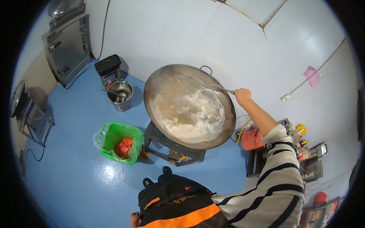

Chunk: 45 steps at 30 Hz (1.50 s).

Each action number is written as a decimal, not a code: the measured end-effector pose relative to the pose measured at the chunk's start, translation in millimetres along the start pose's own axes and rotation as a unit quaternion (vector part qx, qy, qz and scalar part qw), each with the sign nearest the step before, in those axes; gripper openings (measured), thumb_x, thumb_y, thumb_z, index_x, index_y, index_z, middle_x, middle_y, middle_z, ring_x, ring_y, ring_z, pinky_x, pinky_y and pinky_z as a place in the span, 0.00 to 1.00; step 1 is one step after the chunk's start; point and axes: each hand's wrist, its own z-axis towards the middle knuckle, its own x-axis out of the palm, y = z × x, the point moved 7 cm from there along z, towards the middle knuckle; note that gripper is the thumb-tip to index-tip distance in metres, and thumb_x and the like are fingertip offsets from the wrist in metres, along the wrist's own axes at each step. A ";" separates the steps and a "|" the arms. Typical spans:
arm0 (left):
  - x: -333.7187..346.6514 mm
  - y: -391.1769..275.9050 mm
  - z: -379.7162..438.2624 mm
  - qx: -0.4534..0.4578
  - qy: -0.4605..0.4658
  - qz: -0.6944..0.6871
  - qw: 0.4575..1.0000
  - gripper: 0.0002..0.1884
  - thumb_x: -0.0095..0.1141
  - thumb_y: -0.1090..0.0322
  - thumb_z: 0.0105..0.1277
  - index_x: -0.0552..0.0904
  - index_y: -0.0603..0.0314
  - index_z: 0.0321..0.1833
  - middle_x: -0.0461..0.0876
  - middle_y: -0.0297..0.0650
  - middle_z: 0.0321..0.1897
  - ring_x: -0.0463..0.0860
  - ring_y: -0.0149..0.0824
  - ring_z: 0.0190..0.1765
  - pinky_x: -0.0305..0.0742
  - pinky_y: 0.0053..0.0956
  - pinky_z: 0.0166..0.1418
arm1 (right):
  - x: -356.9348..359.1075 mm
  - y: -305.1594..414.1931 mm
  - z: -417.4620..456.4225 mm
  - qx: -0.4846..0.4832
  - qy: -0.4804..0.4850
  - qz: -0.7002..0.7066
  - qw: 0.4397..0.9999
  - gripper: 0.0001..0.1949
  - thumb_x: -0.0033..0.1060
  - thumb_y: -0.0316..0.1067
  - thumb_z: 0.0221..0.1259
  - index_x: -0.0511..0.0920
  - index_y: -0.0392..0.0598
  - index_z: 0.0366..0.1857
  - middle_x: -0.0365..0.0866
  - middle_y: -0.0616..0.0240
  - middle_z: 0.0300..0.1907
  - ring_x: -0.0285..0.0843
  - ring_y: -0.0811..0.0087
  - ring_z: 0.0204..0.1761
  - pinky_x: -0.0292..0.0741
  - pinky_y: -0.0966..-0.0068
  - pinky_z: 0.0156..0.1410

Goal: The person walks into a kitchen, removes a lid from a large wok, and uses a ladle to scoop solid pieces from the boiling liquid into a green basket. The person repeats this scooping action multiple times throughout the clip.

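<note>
My right hand (243,96) grips the handle of a long metal ladle or skimmer (222,88), whose head lies at the right inner edge of a very large wok (154,82). Cloudy, pale, foamy liquid (191,111) fills much of the wok, and a little steam hangs over it. The wok sits tilted on a dark metal stand (155,135). Low by my apron (176,205), at the bottom edge, my left hand (135,219) is partly seen with its fingers curled; whether it holds anything is unclear.
Left of the stand, a green basket (137,134) lined with clear plastic holds red food (123,147). Behind it are a steel bucket (121,105) with a ladle and a black-topped stool (107,65). A red bucket (251,139) and a cluttered shelf (310,168) stand at right.
</note>
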 end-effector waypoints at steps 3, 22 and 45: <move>1.2 -3.4 6.0 -0.004 0.003 0.046 0.999 0.08 0.53 0.73 0.64 0.84 0.69 0.36 0.83 0.40 0.25 0.80 0.34 0.23 0.71 0.32 0.25 | -0.2 -13.9 -17.4 0.008 0.025 -0.004 1.000 0.06 0.55 0.30 0.57 0.83 0.47 0.31 0.85 0.58 0.32 0.86 0.60 0.37 0.81 0.64 0.40; -9.2 -94.0 -10.8 0.048 0.091 0.021 0.994 0.11 0.50 0.72 0.68 0.80 0.70 0.49 0.84 0.45 0.30 0.82 0.36 0.26 0.71 0.28 0.22 | -108.4 -5.1 -113.2 0.027 0.326 0.100 0.940 0.10 0.69 0.31 0.45 0.85 0.41 0.32 0.85 0.57 0.25 0.84 0.65 0.27 0.79 0.69 0.32; 5.5 -54.8 -0.4 -0.002 0.060 -0.096 0.994 0.11 0.49 0.68 0.71 0.78 0.67 0.50 0.84 0.42 0.32 0.85 0.37 0.28 0.80 0.31 0.27 | -117.8 -129.7 -186.3 0.134 0.426 0.461 0.767 0.18 0.65 0.33 0.56 0.81 0.45 0.52 0.76 0.71 0.18 0.64 0.85 0.12 0.58 0.85 0.15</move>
